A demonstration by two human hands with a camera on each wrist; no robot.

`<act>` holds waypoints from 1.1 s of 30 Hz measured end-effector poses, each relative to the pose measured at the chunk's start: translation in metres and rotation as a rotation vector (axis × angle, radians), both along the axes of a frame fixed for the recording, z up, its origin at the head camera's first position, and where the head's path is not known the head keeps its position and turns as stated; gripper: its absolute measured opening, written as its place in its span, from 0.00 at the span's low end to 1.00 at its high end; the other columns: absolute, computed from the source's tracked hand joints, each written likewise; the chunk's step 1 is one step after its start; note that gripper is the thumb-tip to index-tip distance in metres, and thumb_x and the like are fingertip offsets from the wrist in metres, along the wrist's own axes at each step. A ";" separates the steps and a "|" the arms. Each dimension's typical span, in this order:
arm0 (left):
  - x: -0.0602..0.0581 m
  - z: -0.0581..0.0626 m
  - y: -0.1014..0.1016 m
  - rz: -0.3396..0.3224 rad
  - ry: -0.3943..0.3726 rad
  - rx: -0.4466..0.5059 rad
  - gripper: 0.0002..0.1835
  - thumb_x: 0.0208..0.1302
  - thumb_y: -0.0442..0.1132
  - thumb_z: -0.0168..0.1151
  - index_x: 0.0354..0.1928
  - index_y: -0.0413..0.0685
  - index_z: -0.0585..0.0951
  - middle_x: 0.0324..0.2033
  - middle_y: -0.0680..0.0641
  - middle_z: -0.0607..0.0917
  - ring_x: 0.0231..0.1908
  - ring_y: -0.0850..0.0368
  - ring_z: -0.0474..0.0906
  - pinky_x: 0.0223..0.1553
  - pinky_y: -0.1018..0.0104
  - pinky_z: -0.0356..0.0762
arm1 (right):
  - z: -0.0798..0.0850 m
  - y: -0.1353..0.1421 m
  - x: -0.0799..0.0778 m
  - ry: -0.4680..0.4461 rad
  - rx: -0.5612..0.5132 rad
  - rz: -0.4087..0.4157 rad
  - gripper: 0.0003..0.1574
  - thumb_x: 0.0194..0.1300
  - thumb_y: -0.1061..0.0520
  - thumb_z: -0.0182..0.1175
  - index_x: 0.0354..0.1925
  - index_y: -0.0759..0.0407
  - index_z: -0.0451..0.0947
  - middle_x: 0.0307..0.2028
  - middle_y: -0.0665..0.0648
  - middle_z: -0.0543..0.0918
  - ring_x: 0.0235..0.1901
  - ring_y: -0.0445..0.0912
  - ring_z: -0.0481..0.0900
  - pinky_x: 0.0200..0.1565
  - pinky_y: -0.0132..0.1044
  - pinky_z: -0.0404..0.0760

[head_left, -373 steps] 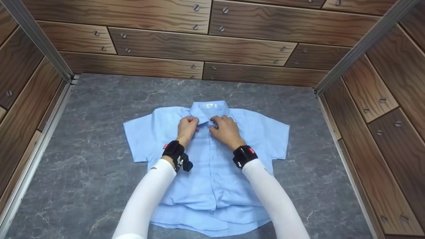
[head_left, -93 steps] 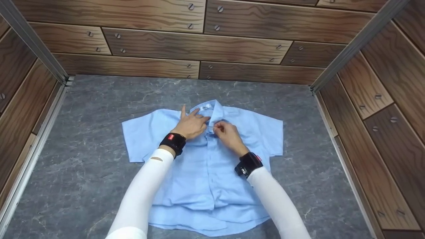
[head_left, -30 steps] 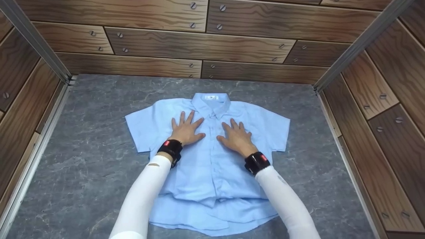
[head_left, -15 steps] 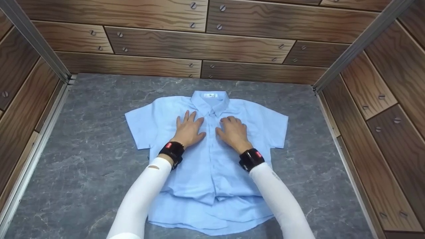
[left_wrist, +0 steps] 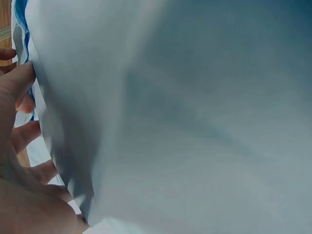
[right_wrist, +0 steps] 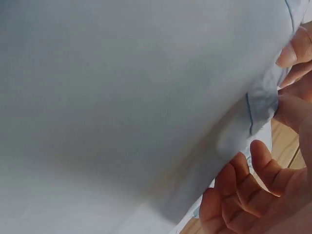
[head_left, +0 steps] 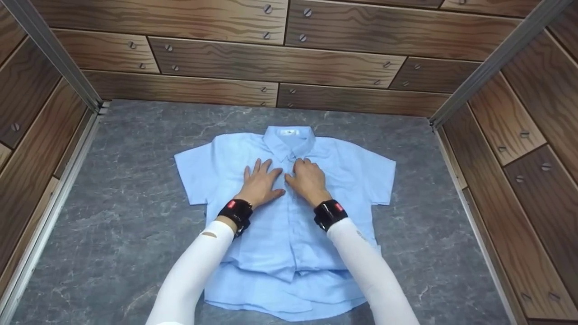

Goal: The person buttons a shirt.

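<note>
A light blue short-sleeved shirt lies spread front up on the grey surface, its collar at the far end. My left hand rests on the shirt front beside the placket, fingers spread. In the left wrist view, the fingers touch pale cloth. Just right of the placket, my right hand touches the shirt below the collar with bent fingers. The right wrist view has its curved fingers along the cloth, thumb against a folded edge; no clear pinch shows.
Wood-patterned panels stand behind and at both sides, with metal rails in the corners. The grey marbled surface extends around the shirt. Near the hem the cloth has cross creases.
Earlier both hands worked at the collar, which now lies folded down evenly. Over the last second, my right hand has moved left to the placket and its fingers have bent; the left stays spread.
</note>
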State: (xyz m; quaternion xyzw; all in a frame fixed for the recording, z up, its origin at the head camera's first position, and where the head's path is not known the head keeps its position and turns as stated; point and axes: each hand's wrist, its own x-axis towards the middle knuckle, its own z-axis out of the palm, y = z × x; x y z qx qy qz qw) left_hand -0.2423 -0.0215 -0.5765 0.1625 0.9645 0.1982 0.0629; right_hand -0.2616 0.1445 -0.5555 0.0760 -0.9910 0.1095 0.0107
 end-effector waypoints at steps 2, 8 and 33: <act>0.001 0.000 0.000 -0.003 0.013 -0.001 0.36 0.59 0.60 0.64 0.68 0.58 0.69 0.72 0.41 0.59 0.73 0.33 0.46 0.66 0.30 0.45 | 0.002 0.003 0.001 -0.016 -0.048 -0.001 0.16 0.59 0.44 0.62 0.32 0.55 0.77 0.33 0.57 0.79 0.34 0.55 0.79 0.37 0.48 0.77; 0.001 0.003 0.003 -0.016 0.083 0.027 0.32 0.58 0.56 0.66 0.64 0.56 0.74 0.69 0.41 0.65 0.72 0.35 0.51 0.65 0.30 0.47 | 0.005 0.017 0.002 -0.032 -0.197 0.000 0.08 0.58 0.53 0.59 0.26 0.55 0.80 0.26 0.54 0.80 0.28 0.50 0.78 0.34 0.43 0.76; -0.017 0.001 0.036 0.021 0.273 0.086 0.05 0.62 0.41 0.65 0.37 0.52 0.86 0.38 0.49 0.83 0.43 0.47 0.77 0.47 0.49 0.70 | 0.003 0.029 0.009 -0.034 -0.336 0.026 0.06 0.61 0.56 0.59 0.32 0.55 0.81 0.29 0.52 0.84 0.30 0.48 0.80 0.37 0.42 0.77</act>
